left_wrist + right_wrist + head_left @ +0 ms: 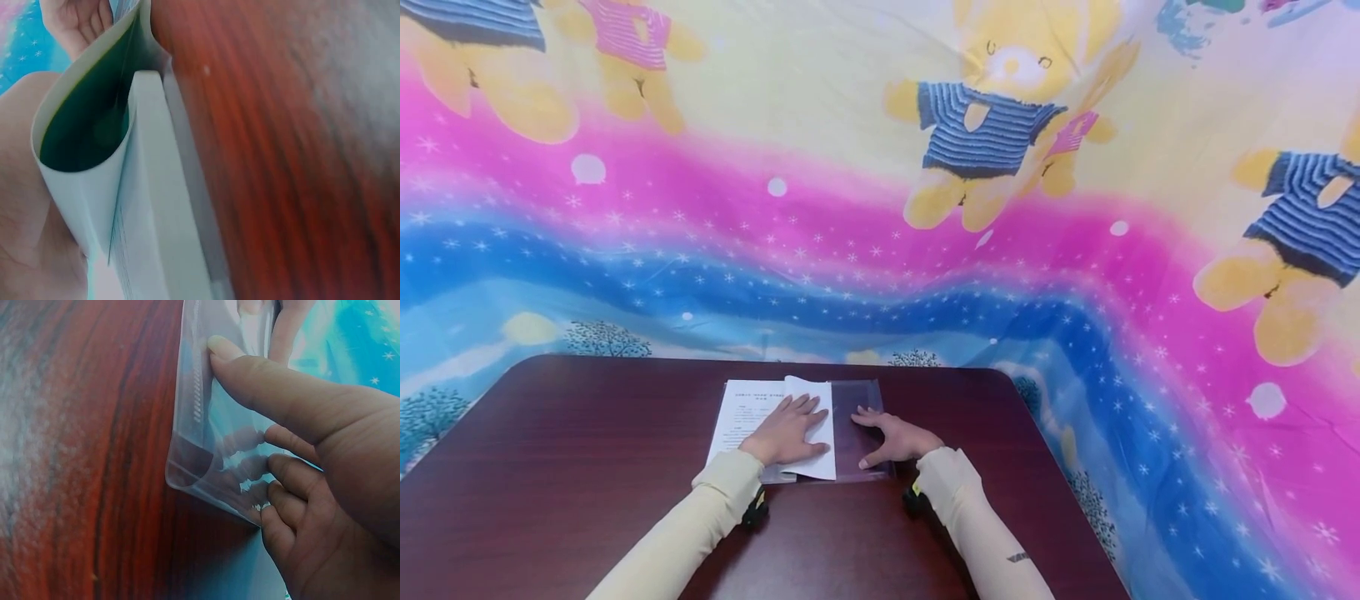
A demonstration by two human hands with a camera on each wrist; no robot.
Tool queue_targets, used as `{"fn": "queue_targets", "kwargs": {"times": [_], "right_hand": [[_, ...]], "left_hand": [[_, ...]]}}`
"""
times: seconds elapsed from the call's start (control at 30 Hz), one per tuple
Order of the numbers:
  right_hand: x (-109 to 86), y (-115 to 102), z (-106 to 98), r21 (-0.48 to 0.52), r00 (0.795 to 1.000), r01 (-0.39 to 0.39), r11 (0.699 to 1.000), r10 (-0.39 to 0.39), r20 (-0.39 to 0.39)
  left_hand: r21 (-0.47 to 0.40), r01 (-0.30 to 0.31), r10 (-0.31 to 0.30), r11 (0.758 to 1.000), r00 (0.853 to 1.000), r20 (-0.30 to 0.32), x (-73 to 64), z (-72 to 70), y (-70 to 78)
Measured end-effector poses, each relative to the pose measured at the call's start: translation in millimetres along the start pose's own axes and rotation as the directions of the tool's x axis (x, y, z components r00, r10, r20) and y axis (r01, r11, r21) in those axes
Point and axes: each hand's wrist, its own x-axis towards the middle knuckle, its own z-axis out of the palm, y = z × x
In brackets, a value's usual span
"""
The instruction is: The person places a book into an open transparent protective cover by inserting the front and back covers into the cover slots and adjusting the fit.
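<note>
A book [741, 421] with a printed page facing up lies on the table, a clear plastic book cover [855, 392] reaching out from under its right side. My left hand [786, 435], fingers spread, rests on a white book leaf [824, 462] folded over the book. In the left wrist view that leaf curls into a loop, dark green inside, beside the thick page block [165, 200]. At the plastic's right part, my right hand [898, 437] touches it with thumb and fingers apart. The right wrist view shows the thumb on the plastic's folded edge [190, 469] and the fingertips along its far side.
The dark reddish-brown table [587, 467] has rounded back corners. Behind it and along the right side hangs a cloth [850, 250] printed with bears and stars. A small black device [755, 508] sits under the left wrist, another [914, 498] at the right.
</note>
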Motion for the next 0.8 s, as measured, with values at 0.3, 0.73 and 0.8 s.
{"fn": "queue_targets", "kwargs": {"times": [0.3, 0.73, 0.8], "right_hand": [[-0.6, -1.4, 1.1, -0.01, 1.0, -0.019, 1.0, 0.019, -0.01], [-1.6, -3.2, -0.9, -0.012, 1.0, -0.002, 1.0, 0.002, 0.008], [-1.1, -3.0, -0.9, -0.012, 1.0, 0.003, 1.0, -0.003, 0.011]], "left_hand": [[0.023, 0.008, -0.009, 1.0, 0.999, 0.036, -3.7, -5.5, -3.5], [0.025, -0.008, 0.006, 1.0, 0.998, 0.064, -2.8, -6.9, -4.3], [0.026, -0.014, 0.012, 1.0, 0.998, 0.068, -1.9, -6.6, -4.1]]}}
